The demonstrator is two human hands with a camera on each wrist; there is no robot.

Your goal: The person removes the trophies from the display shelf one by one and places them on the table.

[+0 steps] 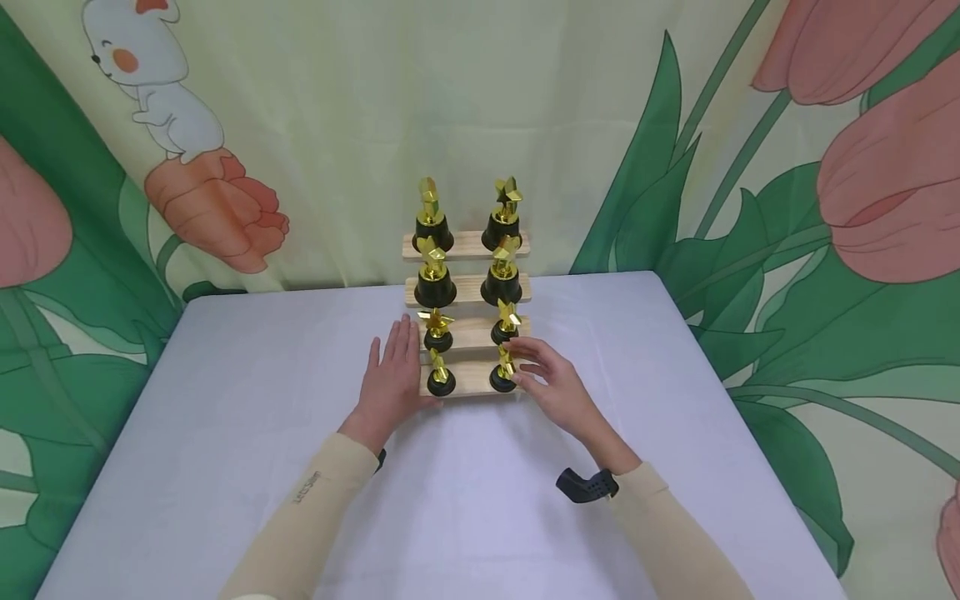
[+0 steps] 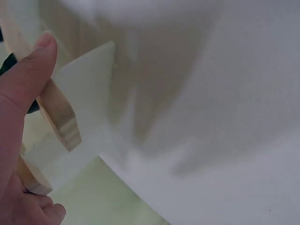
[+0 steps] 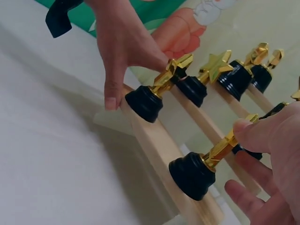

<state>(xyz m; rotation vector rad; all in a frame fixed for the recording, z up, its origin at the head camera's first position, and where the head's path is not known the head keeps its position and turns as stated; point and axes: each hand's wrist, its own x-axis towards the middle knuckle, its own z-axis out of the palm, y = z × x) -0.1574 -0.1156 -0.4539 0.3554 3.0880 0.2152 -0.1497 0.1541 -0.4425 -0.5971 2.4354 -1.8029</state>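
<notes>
A stepped wooden display rack (image 1: 470, 379) holds small gold star trophies on black bases, two on each shelf. My left hand (image 1: 392, 379) lies against its left side with long fingers pointing away from me, the thumb at the front shelf's end. From the left wrist, that thumb overlaps the rounded shelf end (image 2: 61, 117). On the front shelf's right side, my right hand (image 1: 553, 387) pinches the gold star of a trophy (image 3: 192, 176), whose base sits on the wood. Part of that star is hidden behind the thumb. Another small trophy (image 3: 144, 104) stands at the shelf's left end.
The rack stands on a white-covered table (image 1: 247, 417), near its back edge. Behind hangs a curtain (image 1: 337, 125) printed with tulips and a white animal. Larger trophies (image 1: 435, 287) occupy the two rear shelves. A black strap (image 1: 587, 485) shows at my right wrist.
</notes>
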